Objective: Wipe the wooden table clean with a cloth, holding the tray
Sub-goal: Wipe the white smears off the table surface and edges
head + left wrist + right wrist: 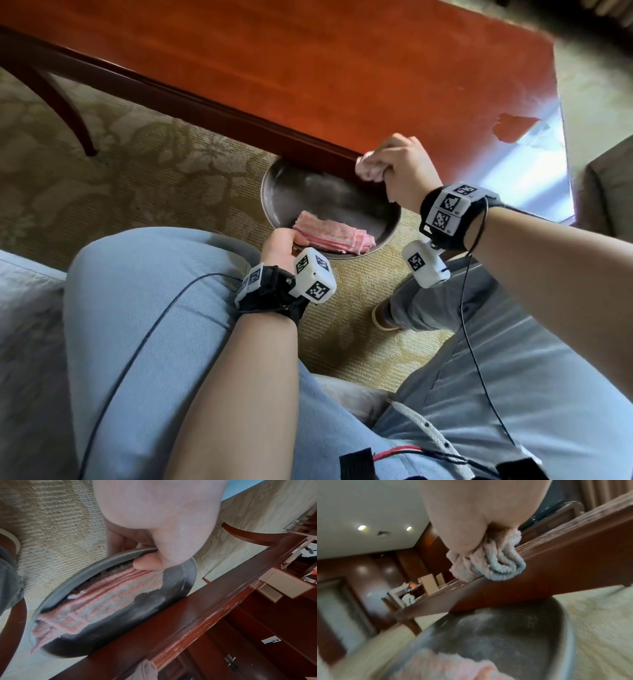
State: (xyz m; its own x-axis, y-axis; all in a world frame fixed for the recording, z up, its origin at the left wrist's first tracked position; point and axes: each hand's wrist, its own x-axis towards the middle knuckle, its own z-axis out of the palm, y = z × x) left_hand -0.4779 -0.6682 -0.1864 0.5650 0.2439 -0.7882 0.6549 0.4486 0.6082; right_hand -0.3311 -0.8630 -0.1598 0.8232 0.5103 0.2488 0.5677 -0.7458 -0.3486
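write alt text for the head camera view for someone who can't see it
Seen from above, a seated person's right hand presses a bunched cloth against the near edge of a reddish wooden table. Their left hand holds a round dark tray just below that edge, with a folded pink striped cloth lying in it.

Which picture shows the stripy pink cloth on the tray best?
The left wrist view: the stripy pink cloth lies across the tray, close and sharp, with the left hand holding the rim. The head view shows it small and folded. The right wrist view shows only a blurred corner.
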